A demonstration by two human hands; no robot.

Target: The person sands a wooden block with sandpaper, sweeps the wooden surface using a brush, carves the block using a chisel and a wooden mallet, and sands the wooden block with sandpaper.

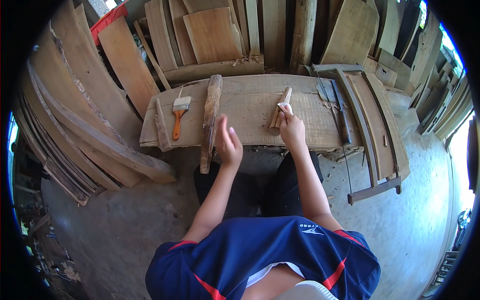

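Note:
My right hand (293,130) is closed, its fingers pinching a small white folded piece (285,106) that looks like cloth or paper. That piece lies against a short, pale wooden stick (275,118), which rests on the thick plank bench (250,110). Whether the fingers also grip the stick is hard to tell. My left hand (229,144) is raised with its fingers stretched out and nothing in it. Just left of that hand, a rough length of wood with bark (212,110) lies across the bench, its near end jutting past the front edge.
A paintbrush with an orange handle (178,122) and a thin wood strip (161,125) lie at the bench's left. On the right are a dark-handled saw (342,112) and a wooden frame saw (357,130). Boards (212,35) lean behind; more planks (95,120) stand at left.

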